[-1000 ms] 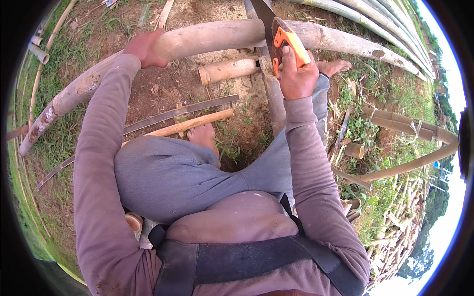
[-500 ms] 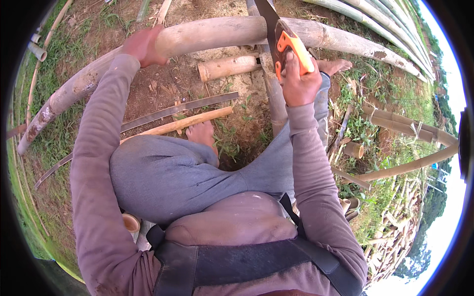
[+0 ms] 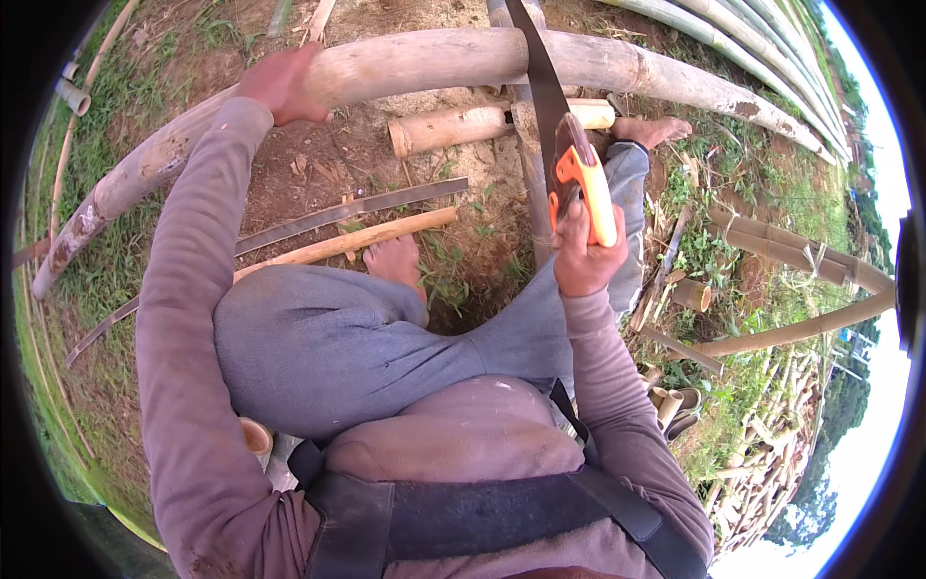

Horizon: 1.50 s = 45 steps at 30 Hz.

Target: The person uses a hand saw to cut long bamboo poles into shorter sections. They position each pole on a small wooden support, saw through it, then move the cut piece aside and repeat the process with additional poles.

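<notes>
Firmly, a bamboo pole (image 3: 424, 64) and a saw (image 3: 550, 96) are held

At the left, the pole is gripped by the left hand (image 3: 285, 87), with its fingers bent over the round side. Nearer the knees, a flat dark strip (image 3: 359, 210) and a thin stick (image 3: 362, 245) are seen side by side. In the middle, a short bamboo tube (image 3: 444, 133) is seen close to the pole. Next, the pole is crossed by the saw's blade; how deep it is set cannot be told. Farther right, the orange handle (image 3: 602, 203) is held tight by the right hand (image 3: 586, 256).
</notes>
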Each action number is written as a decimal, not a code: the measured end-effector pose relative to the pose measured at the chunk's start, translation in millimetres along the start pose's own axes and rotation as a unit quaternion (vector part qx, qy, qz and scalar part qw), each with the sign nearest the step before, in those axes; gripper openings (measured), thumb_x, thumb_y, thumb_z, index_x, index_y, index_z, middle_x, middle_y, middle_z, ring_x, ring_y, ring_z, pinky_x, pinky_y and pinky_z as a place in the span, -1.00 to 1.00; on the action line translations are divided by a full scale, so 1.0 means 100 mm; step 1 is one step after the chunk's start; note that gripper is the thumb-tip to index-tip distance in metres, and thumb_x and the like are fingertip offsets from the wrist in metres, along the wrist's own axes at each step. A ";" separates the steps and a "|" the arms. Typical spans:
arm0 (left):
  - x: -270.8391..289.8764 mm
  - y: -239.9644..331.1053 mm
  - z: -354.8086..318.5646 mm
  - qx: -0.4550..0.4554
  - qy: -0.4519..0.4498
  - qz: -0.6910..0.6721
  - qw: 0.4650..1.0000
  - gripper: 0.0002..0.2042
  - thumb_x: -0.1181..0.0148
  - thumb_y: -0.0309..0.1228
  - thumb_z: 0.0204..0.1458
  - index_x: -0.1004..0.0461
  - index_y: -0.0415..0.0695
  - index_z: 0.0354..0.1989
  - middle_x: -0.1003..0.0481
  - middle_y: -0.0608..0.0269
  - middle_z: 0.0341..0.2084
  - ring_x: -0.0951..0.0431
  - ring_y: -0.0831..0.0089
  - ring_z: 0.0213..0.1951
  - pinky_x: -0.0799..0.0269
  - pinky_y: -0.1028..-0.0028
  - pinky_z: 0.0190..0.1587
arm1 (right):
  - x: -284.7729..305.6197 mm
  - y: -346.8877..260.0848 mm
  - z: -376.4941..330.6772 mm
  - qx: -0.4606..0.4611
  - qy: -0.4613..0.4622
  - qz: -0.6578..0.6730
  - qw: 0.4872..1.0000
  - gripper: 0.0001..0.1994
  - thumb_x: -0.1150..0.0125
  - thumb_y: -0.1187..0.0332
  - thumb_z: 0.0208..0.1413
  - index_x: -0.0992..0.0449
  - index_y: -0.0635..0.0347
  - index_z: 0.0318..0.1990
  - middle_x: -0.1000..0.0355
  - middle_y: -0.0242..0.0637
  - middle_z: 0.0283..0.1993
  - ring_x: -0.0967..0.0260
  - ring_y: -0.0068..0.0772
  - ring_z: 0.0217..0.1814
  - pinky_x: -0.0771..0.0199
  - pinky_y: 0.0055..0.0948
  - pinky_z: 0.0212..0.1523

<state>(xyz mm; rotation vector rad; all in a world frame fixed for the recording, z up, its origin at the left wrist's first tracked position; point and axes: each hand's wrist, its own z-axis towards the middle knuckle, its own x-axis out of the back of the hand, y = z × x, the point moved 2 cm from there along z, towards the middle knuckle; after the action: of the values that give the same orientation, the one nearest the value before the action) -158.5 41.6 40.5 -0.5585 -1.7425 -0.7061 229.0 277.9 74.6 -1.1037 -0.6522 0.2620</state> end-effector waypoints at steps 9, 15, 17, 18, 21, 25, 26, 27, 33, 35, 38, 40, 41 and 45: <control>0.04 -0.11 0.00 0.026 -0.016 0.004 1.000 0.14 -0.65 0.02 -0.34 -0.24 -0.07 0.52 -0.48 -0.10 0.31 -0.51 -0.04 0.30 -0.44 0.08 0.34 | 0.24 -0.24 -0.12 -0.062 -0.045 0.036 0.996 -0.80 -0.31 0.36 0.39 -0.50 0.33 -0.04 -0.50 -0.41 -0.39 -0.36 -0.73 -0.50 -0.43 -0.57 -0.45; -0.09 -0.15 -0.02 0.011 0.029 0.013 0.999 0.11 -0.64 0.00 -0.33 -0.25 -0.07 0.50 -0.54 -0.10 0.22 -0.57 -0.07 0.22 -0.48 0.08 0.29 | 0.54 -0.21 -0.60 -0.024 -0.017 0.042 0.999 -0.79 -0.31 0.37 0.38 -0.51 0.38 -0.09 -0.53 -0.35 -0.38 -0.46 -0.66 -0.43 -0.52 -0.55 -0.35; -0.02 -0.02 0.00 0.017 0.012 0.011 1.000 0.10 -0.64 0.00 -0.35 -0.26 -0.07 0.47 -0.57 -0.10 0.17 -0.61 -0.09 0.15 -0.51 0.08 0.24 | 0.03 0.00 0.15 -0.024 -0.010 0.003 1.000 -0.85 -0.31 0.43 0.37 -0.53 0.37 -0.13 -0.57 -0.33 -0.35 -0.48 -0.62 -0.39 -0.51 -0.53 -0.35; 0.00 0.03 0.04 0.009 0.008 0.005 1.000 0.10 -0.64 0.00 -0.35 -0.25 -0.07 0.48 -0.57 -0.11 0.17 -0.60 -0.10 0.15 -0.51 0.08 0.24 | -0.24 0.00 0.55 -0.032 0.001 0.015 0.999 -0.84 -0.35 0.41 0.36 -0.54 0.35 -0.14 -0.57 -0.33 -0.37 -0.45 -0.65 -0.41 -0.50 -0.51 -0.36; 0.00 -0.07 0.06 0.001 0.002 0.012 1.000 0.10 -0.63 0.00 -0.34 -0.24 -0.06 0.48 -0.57 -0.11 0.17 -0.60 -0.11 0.15 -0.51 0.08 0.24 | -0.53 -0.19 1.12 0.002 -0.017 -0.009 1.000 -0.75 -0.43 0.33 0.31 -0.55 0.37 -0.18 -0.55 -0.34 -0.41 -0.41 -0.65 -0.41 -0.47 -0.49 -0.36; 0.04 -0.14 0.12 0.025 -0.025 0.024 0.999 0.11 -0.64 0.01 -0.34 -0.24 -0.06 0.50 -0.56 -0.08 0.20 -0.59 -0.06 0.19 -0.51 0.08 0.26 | -0.13 -0.10 0.28 -0.040 -0.011 0.029 0.999 -0.78 -0.40 0.35 0.32 -0.55 0.36 -0.12 -0.56 -0.32 -0.40 -0.45 -0.62 -0.40 -0.49 -0.48 -0.34; -0.02 -0.15 0.08 0.039 -0.051 0.019 0.998 0.12 -0.64 0.01 -0.34 -0.24 -0.07 0.51 -0.55 -0.07 0.22 -0.58 -0.04 0.21 -0.50 0.07 0.28 | 0.14 -0.12 -0.10 -0.076 -0.014 0.038 0.996 -0.78 -0.38 0.36 0.33 -0.55 0.35 -0.08 -0.57 -0.31 -0.39 -0.47 -0.63 -0.39 -0.51 -0.48 -0.33; -0.06 -0.17 0.03 0.030 -0.039 0.010 0.999 0.12 -0.64 0.01 -0.34 -0.25 -0.07 0.50 -0.55 -0.06 0.22 -0.58 -0.04 0.21 -0.50 0.08 0.28 | 0.42 -0.12 -0.47 -0.092 -0.025 0.016 0.995 -0.79 -0.37 0.38 0.33 -0.55 0.35 -0.07 -0.57 -0.31 -0.38 -0.48 -0.63 -0.39 -0.52 -0.48 -0.34; -0.06 -0.08 -0.04 0.007 0.006 -0.007 1.000 0.09 -0.66 -0.01 -0.37 -0.28 -0.07 0.45 -0.56 -0.07 0.17 -0.58 -0.09 0.17 -0.48 0.11 0.28 | 0.10 0.23 -0.20 -0.017 0.008 0.021 1.000 -0.83 -0.37 0.43 0.33 -0.54 0.34 -0.10 -0.57 -0.32 -0.40 -0.46 -0.62 -0.42 -0.49 -0.48 -0.37; 0.00 0.05 -0.01 -0.005 0.021 0.002 1.000 0.06 -0.67 -0.01 -0.37 -0.32 -0.07 0.43 -0.57 -0.07 0.16 -0.58 -0.09 0.17 -0.47 0.11 0.28 | -0.42 0.04 0.66 0.046 0.009 0.008 0.999 -0.82 -0.39 0.42 0.32 -0.57 0.35 -0.07 -0.57 -0.29 -0.40 -0.39 -0.61 -0.42 -0.49 -0.46 -0.34; 0.01 -0.12 -0.04 -0.011 0.017 -0.021 1.000 0.06 -0.67 0.03 -0.39 -0.33 -0.04 0.41 -0.57 -0.06 0.17 -0.60 -0.08 0.16 -0.50 0.07 0.26 | -0.69 -0.16 1.06 -0.011 -0.001 0.000 1.000 -0.75 -0.43 0.33 0.28 -0.59 0.33 -0.07 -0.59 -0.14 -0.38 -0.55 -0.41 -0.36 -0.55 -0.34 -0.27; 0.07 -0.03 -0.01 -0.002 -0.015 -0.012 1.000 0.10 -0.69 0.08 -0.44 -0.33 -0.05 0.40 -0.54 -0.07 0.18 -0.59 -0.09 0.16 -0.49 0.07 0.26 | -0.66 0.00 1.01 0.040 0.018 -0.010 0.999 -0.72 -0.45 0.27 0.26 -0.59 0.30 -0.06 -0.59 -0.08 -0.37 -0.61 -0.26 -0.31 -0.58 -0.25 -0.23; 0.06 -0.06 -0.01 0.006 -0.019 0.003 1.000 0.12 -0.70 0.10 -0.45 -0.33 -0.06 0.40 -0.53 -0.08 0.19 -0.58 -0.09 0.18 -0.49 0.08 0.27 | -0.66 -0.03 0.97 0.048 0.026 -0.003 0.998 -0.72 -0.44 0.26 0.26 -0.59 0.29 -0.06 -0.60 -0.07 -0.36 -0.62 -0.20 -0.31 -0.58 -0.24 -0.24; 0.19 0.06 0.00 0.011 -0.066 -0.009 0.998 0.16 -0.68 0.13 -0.39 -0.26 -0.19 0.43 -0.46 -0.12 0.29 -0.51 -0.11 0.27 -0.43 0.08 0.35 | -0.62 -0.04 0.92 0.020 0.025 -0.024 0.999 -0.71 -0.43 0.23 0.26 -0.57 0.26 -0.07 -0.61 0.01 -0.33 -0.64 0.04 -0.30 -0.61 -0.16 -0.24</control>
<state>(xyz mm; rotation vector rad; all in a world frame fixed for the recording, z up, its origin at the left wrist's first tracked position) -159.2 45.7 59.6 -0.5867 -1.8776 -0.6750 123.8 312.7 82.6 -1.0516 -0.6247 0.2055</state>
